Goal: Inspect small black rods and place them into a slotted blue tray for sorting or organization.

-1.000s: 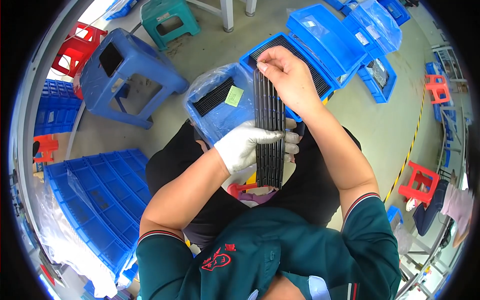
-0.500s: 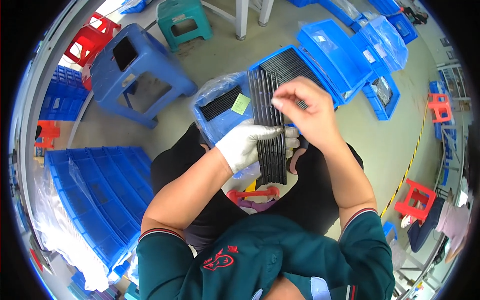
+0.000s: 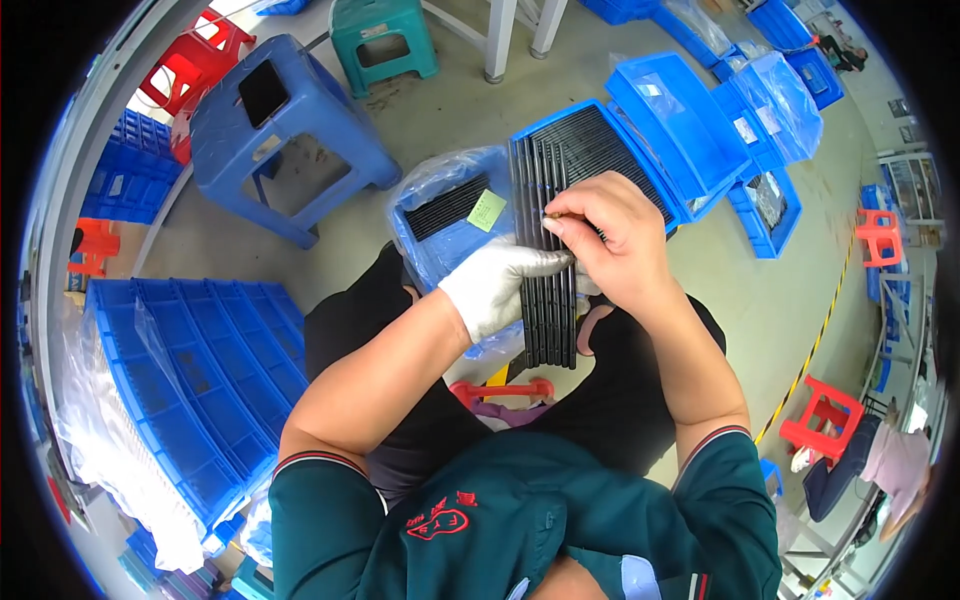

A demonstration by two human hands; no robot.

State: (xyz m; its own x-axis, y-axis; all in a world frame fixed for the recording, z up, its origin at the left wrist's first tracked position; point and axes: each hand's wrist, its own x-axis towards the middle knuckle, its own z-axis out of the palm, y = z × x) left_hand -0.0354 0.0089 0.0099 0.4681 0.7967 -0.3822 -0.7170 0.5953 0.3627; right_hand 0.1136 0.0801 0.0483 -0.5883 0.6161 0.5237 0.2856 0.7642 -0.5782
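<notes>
My left hand [image 3: 497, 287], in a white glove with dark-stained fingertips, is closed around a bundle of long thin black rods [image 3: 545, 325], its thumb lying across the front. The rods lie side by side and run away from me above my lap. My right hand [image 3: 622, 240] is bare and held at the bundle's right side. Its thumb and forefinger are pinched together over the rods; something tiny seems to be between them, too small to name. Beyond the bundle, a blue tray [image 3: 655, 180] holds rows of similar black rods [image 3: 590, 135].
A plastic-lined blue bin [image 3: 430, 255] with black strips and a yellow-green note [image 3: 486, 210] stands left of the bundle. Blue crates [image 3: 190, 390] are stacked at left. A blue stool [image 3: 235, 120] is at far left, empty blue trays [image 3: 680, 110] at far right. Another person [image 3: 895, 465] sits at right.
My right hand has lowered slightly, its pinched fingertips coming closer over the rods. The left hand keeps its hold on the bundle. The whole view has shifted a little.
</notes>
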